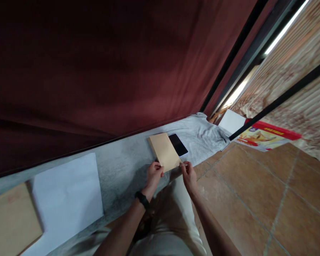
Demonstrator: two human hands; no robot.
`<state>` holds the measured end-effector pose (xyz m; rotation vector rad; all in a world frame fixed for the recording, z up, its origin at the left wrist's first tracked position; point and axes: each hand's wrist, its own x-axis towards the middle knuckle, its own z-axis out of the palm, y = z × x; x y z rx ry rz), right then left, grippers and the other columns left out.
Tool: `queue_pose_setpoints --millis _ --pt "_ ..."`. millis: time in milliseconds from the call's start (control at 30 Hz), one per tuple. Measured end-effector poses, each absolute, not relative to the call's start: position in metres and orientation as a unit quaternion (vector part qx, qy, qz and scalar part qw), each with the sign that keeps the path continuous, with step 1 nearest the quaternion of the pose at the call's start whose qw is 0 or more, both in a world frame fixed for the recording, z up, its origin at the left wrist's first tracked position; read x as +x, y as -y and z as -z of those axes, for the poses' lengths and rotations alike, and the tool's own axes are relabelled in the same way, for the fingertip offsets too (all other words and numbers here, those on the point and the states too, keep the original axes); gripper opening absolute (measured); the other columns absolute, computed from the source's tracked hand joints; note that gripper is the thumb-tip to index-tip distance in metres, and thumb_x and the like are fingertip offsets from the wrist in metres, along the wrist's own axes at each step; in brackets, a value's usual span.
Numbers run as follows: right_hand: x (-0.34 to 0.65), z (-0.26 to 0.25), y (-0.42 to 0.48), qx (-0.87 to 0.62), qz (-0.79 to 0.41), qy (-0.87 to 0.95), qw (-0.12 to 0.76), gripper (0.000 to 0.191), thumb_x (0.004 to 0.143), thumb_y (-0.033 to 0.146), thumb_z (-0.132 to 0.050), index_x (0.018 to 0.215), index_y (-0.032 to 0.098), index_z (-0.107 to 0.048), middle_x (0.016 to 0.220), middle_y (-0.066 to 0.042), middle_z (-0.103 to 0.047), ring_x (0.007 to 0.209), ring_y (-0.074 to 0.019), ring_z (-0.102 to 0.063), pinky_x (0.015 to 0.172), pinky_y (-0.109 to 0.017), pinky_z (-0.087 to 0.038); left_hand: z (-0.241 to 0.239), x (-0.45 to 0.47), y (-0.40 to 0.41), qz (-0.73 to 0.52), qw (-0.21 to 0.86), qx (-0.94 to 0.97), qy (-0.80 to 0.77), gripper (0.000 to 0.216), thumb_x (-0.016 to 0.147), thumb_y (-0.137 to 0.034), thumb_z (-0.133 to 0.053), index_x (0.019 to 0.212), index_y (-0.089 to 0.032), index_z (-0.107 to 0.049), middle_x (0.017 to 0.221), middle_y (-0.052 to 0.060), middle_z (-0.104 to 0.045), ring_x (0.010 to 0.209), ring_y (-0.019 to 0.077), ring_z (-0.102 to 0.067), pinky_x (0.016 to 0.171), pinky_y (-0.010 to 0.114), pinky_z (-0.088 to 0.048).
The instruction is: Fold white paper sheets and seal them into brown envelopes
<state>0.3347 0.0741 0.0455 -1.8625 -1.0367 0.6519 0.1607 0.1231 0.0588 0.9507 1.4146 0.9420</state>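
Both hands pinch the near corners of a tan kraft-paper envelope (pixel 165 151), which lies at a slant over the grey cloth. My left hand (pixel 154 174), with a dark watch (pixel 142 200) on its wrist, has thumb and fingers closed on the near left corner. At the near right corner, my right hand (pixel 188 174) grips the paper between thumb and fingers. A tablet or phone with a dark screen and pale edge (pixel 178 144) lies just right of the envelope, its left part covered. Whether the envelope holds anything cannot be seen.
White paper (pixel 68 199) and a tan kraft-paper stack (pixel 14 220) lie on the grey cloth (pixel 114 174) at left. A dark red curtain (pixel 109 71) hangs behind. Black poles (pixel 282 97), a red-and-yellow printed box (pixel 264 137) and floor tiles (pixel 245 199) are to the right.
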Motion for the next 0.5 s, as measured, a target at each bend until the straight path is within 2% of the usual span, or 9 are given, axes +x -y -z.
queue_pose_setpoints --millis 67,167,500 --pt "0.339 -0.043 -0.076 -0.749 -0.252 0.436 0.429 0.05 0.092 0.058 -0.047 0.117 0.019 -0.065 0.095 -0.008 -0.075 0.085 -0.024 -0.07 0.076 -0.033 -0.052 -0.058 0.163 -0.122 -0.399 0.561 0.399 -0.606 0.015 0.074 -0.021 -0.067 0.083 -0.02 -0.054 0.058 -0.007 -0.058 0.045 0.0095 -0.055 0.048 0.02 -0.043" --pt "0.34 -0.039 -0.08 -0.736 -0.259 0.461 0.423 0.052 0.094 0.055 -0.044 0.121 0.017 -0.066 0.108 -0.012 -0.075 0.098 -0.026 -0.07 0.086 -0.035 -0.052 -0.056 0.165 -0.12 -0.393 0.555 0.397 -0.616 0.015 0.075 -0.02 -0.066 0.084 -0.02 -0.054 0.06 -0.006 -0.058 0.047 0.0095 -0.056 0.048 0.02 -0.044" --pt "0.349 -0.027 -0.086 -0.724 -0.261 0.511 0.382 0.052 0.096 0.05 -0.042 0.127 0.019 -0.069 0.119 -0.011 -0.074 0.107 -0.0273 -0.07 0.094 -0.037 -0.051 -0.057 0.168 -0.121 -0.362 0.501 0.427 -0.66 0.015 0.08 -0.017 -0.063 0.091 -0.021 -0.054 0.061 -0.008 -0.056 0.045 0.009 -0.053 0.046 0.019 -0.036"
